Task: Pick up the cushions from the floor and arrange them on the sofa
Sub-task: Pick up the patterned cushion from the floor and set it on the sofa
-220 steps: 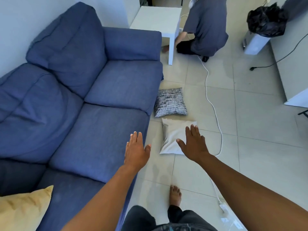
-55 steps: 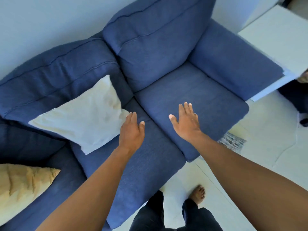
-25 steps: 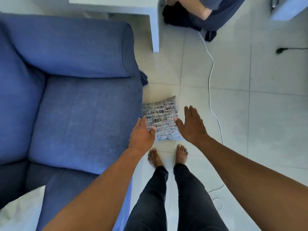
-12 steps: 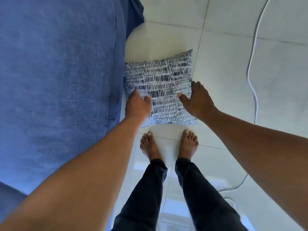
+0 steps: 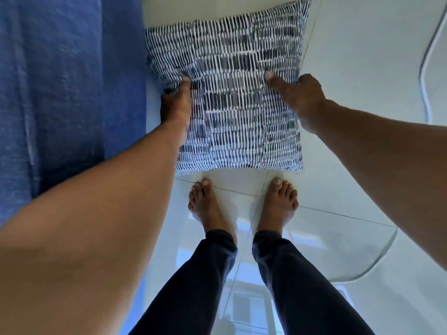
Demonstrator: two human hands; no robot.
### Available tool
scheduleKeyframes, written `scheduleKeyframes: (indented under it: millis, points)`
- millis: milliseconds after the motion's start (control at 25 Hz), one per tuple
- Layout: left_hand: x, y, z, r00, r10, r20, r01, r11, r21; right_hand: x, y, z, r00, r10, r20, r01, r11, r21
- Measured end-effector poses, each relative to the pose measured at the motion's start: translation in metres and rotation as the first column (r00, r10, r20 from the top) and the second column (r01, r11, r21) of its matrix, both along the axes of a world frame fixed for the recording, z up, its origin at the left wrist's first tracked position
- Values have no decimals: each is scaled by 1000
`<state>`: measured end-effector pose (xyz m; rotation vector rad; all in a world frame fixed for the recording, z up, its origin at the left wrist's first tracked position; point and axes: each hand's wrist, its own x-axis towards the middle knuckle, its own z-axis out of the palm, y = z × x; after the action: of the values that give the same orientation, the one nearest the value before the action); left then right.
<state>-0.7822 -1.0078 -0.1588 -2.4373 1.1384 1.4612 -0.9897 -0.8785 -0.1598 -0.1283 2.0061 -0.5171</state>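
A square cushion with a black-and-white dashed pattern [image 5: 237,93] fills the upper middle of the head view, just in front of my bare feet. My left hand [image 5: 176,105] grips its left edge, thumb pressed on top and fingers tucked under. My right hand [image 5: 300,97] grips its right edge the same way. The blue sofa [image 5: 60,93] runs down the left side, right beside the cushion. Whether the cushion's far end still touches the floor I cannot tell.
Pale glossy floor tiles [image 5: 362,68] spread to the right and below. A white cable [image 5: 425,68] curves across the floor at the far right. My feet [image 5: 242,204] and dark trouser legs stand directly below the cushion.
I have bent lower, so the cushion looks much larger. Both hands went from resting on the cushion's near corners to closing around its left and right edges.
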Motion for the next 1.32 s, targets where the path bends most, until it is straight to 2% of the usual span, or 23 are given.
scheduleKeyframes:
  millis: [120, 320, 520, 720, 880, 1040, 1320]
  points:
    - [-11, 9, 18, 994, 17, -105, -5, 994, 110, -6, 9, 13, 975, -200, 98, 208, 975, -74]
    - [-38, 29, 99, 982, -8, -190, 16, 999, 40, -28, 30, 98, 950, -306, 68, 313, 937, -157]
    - [-59, 38, 218, 944, 58, -326, -27, 994, 101, -56, 37, 218, 919, -391, 57, 394, 896, -203]
    - [-74, 38, 348, 912, 20, -411, 33, 992, 121, -63, 47, 334, 896, -441, 48, 440, 872, -216]
    - [-59, 28, 452, 901, -28, -433, 54, 997, 48, -51, 40, 435, 907, -415, 65, 418, 876, -243]
    - [-27, 19, 528, 888, -13, -459, -9, 999, -45, -29, 24, 506, 928, -360, 89, 370, 880, -298]
    - [70, 1, 613, 842, 184, -507, -303, 939, -162, 30, -39, 594, 987, -101, 125, 142, 909, -391]
